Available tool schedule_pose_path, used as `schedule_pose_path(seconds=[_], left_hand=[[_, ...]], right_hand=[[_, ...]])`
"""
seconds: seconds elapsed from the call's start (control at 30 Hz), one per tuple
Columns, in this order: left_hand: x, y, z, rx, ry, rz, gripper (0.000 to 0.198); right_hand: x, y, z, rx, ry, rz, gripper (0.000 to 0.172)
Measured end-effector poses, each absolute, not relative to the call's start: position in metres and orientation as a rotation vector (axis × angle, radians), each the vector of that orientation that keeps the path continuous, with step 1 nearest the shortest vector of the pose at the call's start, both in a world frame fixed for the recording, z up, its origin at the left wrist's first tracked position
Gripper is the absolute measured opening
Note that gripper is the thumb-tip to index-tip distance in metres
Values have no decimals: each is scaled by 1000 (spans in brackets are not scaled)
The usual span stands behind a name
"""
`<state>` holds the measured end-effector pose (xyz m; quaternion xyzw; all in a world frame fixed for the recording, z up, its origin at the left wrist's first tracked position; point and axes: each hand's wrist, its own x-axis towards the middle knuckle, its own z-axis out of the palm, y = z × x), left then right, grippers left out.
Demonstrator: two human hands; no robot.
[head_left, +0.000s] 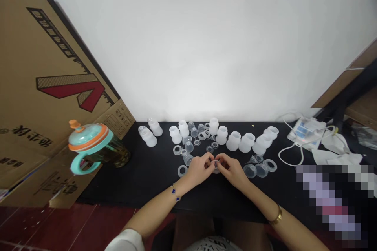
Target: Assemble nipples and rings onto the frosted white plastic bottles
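My left hand (203, 166) and my right hand (231, 168) meet over the black table, fingers closed on a small clear baby bottle part (216, 166). It has a round rim, and my fingertips partly hide it, so its exact kind is unclear. To the left of my hands lie a clear ring (182, 171) and a clear cap (187, 159). Clear domed caps (261, 170) and another ring (270, 165) lie to the right. Beyond my fingers are loose bottle nipples (201, 127) and rings, with several open, frosted bottle bodies (233, 141) upright behind.
Two frosted bottles with clear tops (148, 136) stand at the left. Farther left are a turquoise-lidded jug (100, 145) and a large cardboard box (55, 86). A white cable (290, 162) and papers (337, 156) lie at the right. A white wall (212, 47) rises behind.
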<state>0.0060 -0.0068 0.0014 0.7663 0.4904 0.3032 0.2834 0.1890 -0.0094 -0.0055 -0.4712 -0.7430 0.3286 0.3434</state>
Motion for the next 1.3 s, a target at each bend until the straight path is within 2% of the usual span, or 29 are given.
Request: schedule_pose_path(seconds=[0.47, 0.77, 1.03, 1.3], left_hand=[[8, -8, 1, 2021, 1290, 795, 6], [7, -7, 2, 1856, 1333, 912, 7], [9, -9, 5, 1957, 1356, 874, 10], [8, -7, 1, 1964, 1386, 882, 13]], right_hand=[[189, -8, -7, -1238, -1961, 846, 11], [189, -7, -6, -1246, -1919, 837, 24], [189, -8, -3, -1204, -1937, 830, 19], [188, -8, -5, -1194, -1927, 838, 25]])
